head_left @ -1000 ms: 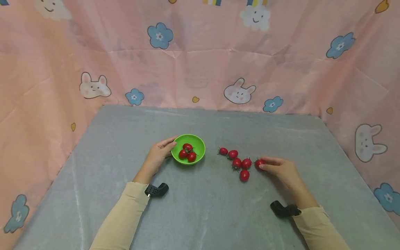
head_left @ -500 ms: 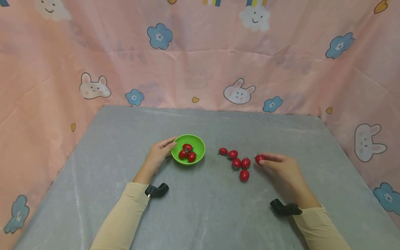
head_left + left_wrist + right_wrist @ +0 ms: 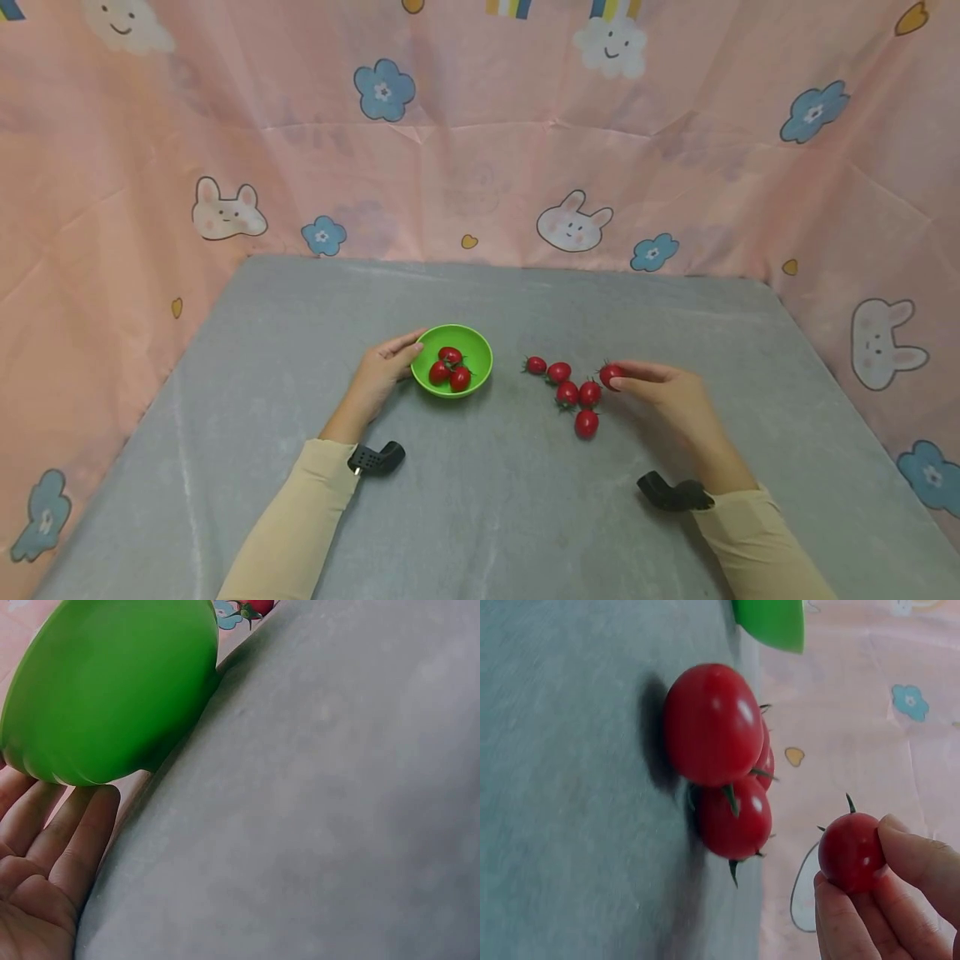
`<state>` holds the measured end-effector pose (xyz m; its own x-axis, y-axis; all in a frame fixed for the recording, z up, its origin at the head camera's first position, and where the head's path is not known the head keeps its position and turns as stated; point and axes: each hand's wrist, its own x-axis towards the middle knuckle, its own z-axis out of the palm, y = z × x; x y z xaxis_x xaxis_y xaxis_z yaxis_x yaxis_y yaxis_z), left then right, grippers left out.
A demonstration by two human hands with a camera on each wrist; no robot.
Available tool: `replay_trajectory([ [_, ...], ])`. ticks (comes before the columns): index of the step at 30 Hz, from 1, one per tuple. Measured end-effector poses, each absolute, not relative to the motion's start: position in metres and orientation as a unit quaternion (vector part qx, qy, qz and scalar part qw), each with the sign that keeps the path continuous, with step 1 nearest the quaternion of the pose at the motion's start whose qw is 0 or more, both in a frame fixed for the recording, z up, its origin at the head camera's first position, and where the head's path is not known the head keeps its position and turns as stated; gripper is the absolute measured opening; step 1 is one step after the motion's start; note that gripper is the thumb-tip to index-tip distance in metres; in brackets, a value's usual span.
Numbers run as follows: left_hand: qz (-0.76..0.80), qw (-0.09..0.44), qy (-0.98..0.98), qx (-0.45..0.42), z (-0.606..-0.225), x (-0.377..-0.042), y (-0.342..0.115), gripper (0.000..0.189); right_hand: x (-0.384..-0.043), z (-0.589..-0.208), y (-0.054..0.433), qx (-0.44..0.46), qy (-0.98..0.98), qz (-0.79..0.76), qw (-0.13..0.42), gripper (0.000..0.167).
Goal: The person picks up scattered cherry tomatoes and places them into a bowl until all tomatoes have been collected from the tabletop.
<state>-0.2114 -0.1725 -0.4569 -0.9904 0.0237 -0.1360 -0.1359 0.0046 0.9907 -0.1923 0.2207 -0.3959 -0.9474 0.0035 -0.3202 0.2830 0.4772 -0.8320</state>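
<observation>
Beyond both hands, the markings on the pink cloth (image 3: 480, 146) were printed pictures: smiling clouds (image 3: 613, 42), rabbit faces (image 3: 573, 229), blue flowers (image 3: 384, 89) and small yellow hearts (image 3: 469, 242). The left hand (image 3: 378, 375) gripped a green bowl (image 3: 478, 348) at the side nearest it, thumb on the rim; the left wrist view added what the head view hid, the other fingers (image 3: 82, 847) laid against the bowl's outer wall. In that bowl, just right of the left hand, three cherry tomatoes (image 3: 439, 372) sat bunched together. The right hand (image 3: 678, 404) pinched one cherry tomato (image 3: 611, 376) between thumb and fingertips, and the right wrist view showed it raised off the table (from the head view alone, its height was hard to judge). Five loose cherry tomatoes (image 3: 567, 394) lay between the hands, closer to the right one, in a ragged cluster that trailed toward the bowl. Beneath the hands spread a gray tabletop (image 3: 480, 500) with faint pale streaks, and the cloth hung along its far edge and both sides. Behind each hand, a black wrist device (image 3: 377, 458) stuck out inward at the cuff of a beige sleeve (image 3: 296, 521).
</observation>
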Motion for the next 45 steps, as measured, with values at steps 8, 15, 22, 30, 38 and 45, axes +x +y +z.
replay_trajectory([
  [8,0.699,0.053,0.712,-0.038,-0.458,-0.211,-0.173,0.042,-0.195,-0.395,0.209,0.071,0.842,-0.514,0.148,0.065],
  [15,0.705,0.051,0.706,-0.037,-0.458,-0.212,-0.173,0.042,-0.198,-0.395,0.193,0.051,0.844,-0.517,0.137,0.059],
  [22,0.704,0.055,0.707,-0.037,-0.458,-0.212,-0.172,0.042,-0.202,-0.395,0.178,0.036,0.838,-0.525,0.145,0.054],
  [30,0.703,0.055,0.708,-0.036,-0.457,-0.211,-0.173,0.043,-0.206,-0.392,0.168,0.04,0.838,-0.521,0.157,0.052],
  [38,0.701,0.057,0.71,-0.034,-0.457,-0.211,-0.173,0.043,-0.21,-0.394,0.156,0.026,0.83,-0.537,0.151,0.048],
  [45,0.703,0.057,0.708,-0.035,-0.458,-0.212,-0.173,0.042,-0.211,-0.393,0.146,0.028,0.82,-0.551,0.15,0.044],
])
